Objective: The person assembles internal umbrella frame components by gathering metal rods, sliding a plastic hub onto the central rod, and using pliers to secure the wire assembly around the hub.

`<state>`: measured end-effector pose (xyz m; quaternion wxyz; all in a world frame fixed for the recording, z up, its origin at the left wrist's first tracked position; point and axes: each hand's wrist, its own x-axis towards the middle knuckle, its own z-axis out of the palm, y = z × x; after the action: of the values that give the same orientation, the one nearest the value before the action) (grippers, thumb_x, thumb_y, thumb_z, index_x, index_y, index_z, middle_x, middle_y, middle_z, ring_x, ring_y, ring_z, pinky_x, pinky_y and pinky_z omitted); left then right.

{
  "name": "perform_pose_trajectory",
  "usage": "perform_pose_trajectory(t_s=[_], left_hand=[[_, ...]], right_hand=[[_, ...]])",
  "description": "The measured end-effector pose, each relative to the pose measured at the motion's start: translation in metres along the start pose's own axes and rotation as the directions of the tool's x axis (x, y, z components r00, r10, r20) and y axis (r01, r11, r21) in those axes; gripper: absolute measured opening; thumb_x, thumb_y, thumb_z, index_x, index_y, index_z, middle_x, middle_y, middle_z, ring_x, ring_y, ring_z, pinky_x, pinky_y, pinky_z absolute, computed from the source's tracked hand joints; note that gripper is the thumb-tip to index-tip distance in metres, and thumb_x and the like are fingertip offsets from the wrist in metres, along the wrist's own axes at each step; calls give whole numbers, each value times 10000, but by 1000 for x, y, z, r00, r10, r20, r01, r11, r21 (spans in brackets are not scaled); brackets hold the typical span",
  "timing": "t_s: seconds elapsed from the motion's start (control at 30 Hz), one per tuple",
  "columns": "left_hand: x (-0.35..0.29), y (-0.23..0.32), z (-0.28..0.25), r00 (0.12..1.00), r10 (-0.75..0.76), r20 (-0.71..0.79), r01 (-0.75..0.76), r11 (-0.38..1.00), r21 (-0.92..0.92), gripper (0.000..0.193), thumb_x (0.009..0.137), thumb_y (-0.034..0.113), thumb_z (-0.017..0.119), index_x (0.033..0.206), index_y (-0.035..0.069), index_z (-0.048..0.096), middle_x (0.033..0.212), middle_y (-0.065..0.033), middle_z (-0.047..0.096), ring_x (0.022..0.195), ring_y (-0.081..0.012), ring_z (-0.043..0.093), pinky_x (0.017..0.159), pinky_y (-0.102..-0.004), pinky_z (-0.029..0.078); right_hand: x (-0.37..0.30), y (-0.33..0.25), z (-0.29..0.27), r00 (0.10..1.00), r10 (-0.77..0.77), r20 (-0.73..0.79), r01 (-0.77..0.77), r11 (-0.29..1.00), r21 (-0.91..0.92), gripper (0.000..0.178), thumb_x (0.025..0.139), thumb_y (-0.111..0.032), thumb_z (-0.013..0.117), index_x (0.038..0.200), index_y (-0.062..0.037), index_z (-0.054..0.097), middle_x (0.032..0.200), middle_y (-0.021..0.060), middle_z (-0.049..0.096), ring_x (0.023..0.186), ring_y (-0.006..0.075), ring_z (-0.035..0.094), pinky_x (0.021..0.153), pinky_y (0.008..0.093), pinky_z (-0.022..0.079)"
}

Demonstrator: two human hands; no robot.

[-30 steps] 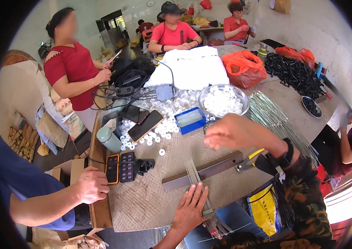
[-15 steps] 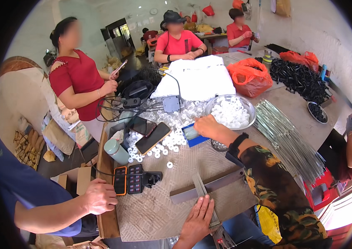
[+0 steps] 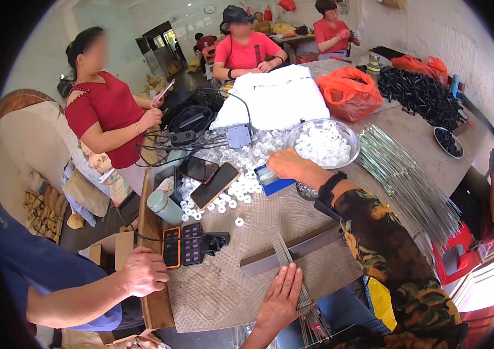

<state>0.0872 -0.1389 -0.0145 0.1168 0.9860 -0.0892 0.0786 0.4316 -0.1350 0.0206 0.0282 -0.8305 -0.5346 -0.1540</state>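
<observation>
My left hand lies flat, fingers spread, on a small bundle of thin metal rods that crosses a long grey metal bar on the table. My right hand, on a floral-sleeved arm with a black wristband, reaches forward to a small blue box beside scattered white plastic rings. Its fingers curl down at the box's edge and are hidden from me. A metal bowl of white rings stands just right of that hand.
Phones, a green cup and an orange-and-black device lie to the left. Another person's hand rests on the table edge. A pile of long metal rods, red bags and black parts fill the right. Other people sit around.
My right hand has moved forward and left from above the grey bar to the blue box by the white rings. My left hand has stayed on the rods.
</observation>
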Motion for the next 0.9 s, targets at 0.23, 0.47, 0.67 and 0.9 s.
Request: perform_pose_trajectory(t_s=[0.23,0.47,0.67,0.9], left_hand=[[-4,0,0,1000,11,-7,-10,995,103,773,735,487,593,1272,-21,366,1359,-174,310,1276,-282,280,1023,-346,264],[-1,-1,5,1000,5,11,-6,999,54,793,740,505,574,1281,-29,349,1361,-183,301,1277,-296,275,1022,-359,267],[0,-3,9,999,15,33,-18,996,89,865,704,527,592,1287,-51,323,1368,-203,280,1285,-303,259,1027,-365,261],[-1,0,7,999,-31,16,30,998,49,866,698,519,605,1268,-75,337,1350,-223,299,1272,-326,279,1018,-374,278]], right_hand=[[-1,-2,0,997,-14,73,13,1000,19,122,658,-67,579,759,-29,637,861,125,615,792,279,621,646,391,479],[-22,-4,-18,997,13,-74,-4,993,115,251,686,-101,597,932,-55,585,832,121,611,801,285,613,654,407,475],[-112,-47,-61,959,-183,217,15,796,606,276,736,-91,573,998,-178,592,880,91,594,733,297,603,595,413,467],[-138,-55,-41,974,-213,83,146,861,487,346,709,-37,545,1023,-170,600,866,118,581,718,303,602,552,406,466]])
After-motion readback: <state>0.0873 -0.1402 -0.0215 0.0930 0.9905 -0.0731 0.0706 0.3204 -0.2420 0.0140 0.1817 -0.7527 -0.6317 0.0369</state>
